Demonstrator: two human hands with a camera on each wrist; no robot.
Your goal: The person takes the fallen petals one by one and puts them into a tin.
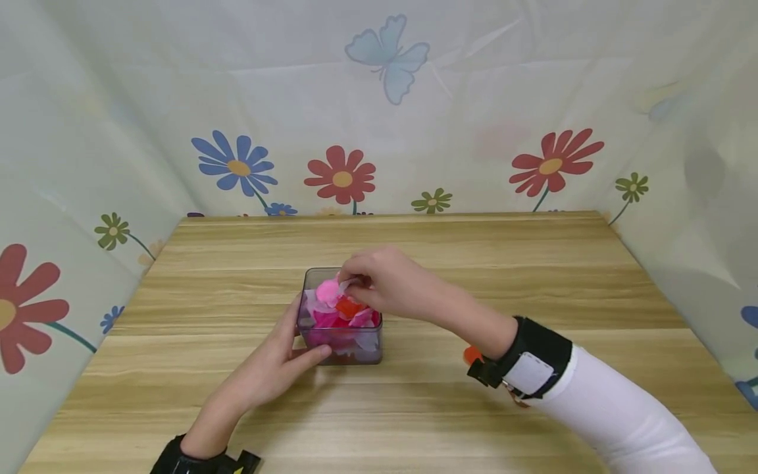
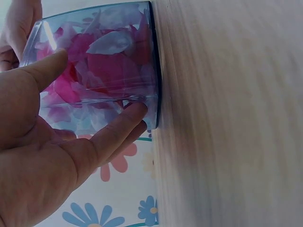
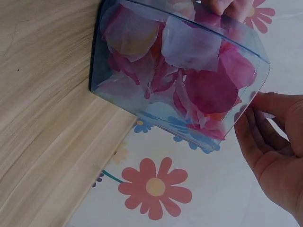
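A clear, grey-tinted plastic box (image 1: 370,349) stands on the wooden table, full of fabric-like flower petals (image 3: 211,92) in pink, red, orange and white. My left hand (image 1: 274,361) grips the box's left side, thumb along the front wall and fingers round the side, as the left wrist view also shows. Over the box's open top, my right hand (image 1: 385,280) pinches a pale petal (image 1: 349,284) between thumb and fingertips. In the right wrist view that hand is at the box's rim, with little of the pale petal visible.
An orange petal-like piece (image 1: 472,355) lies on the table (image 1: 450,415), partly hidden beneath the right wrist strap (image 1: 533,362). A white curtain (image 1: 462,118) printed with flowers and a butterfly hangs behind the table and along both sides.
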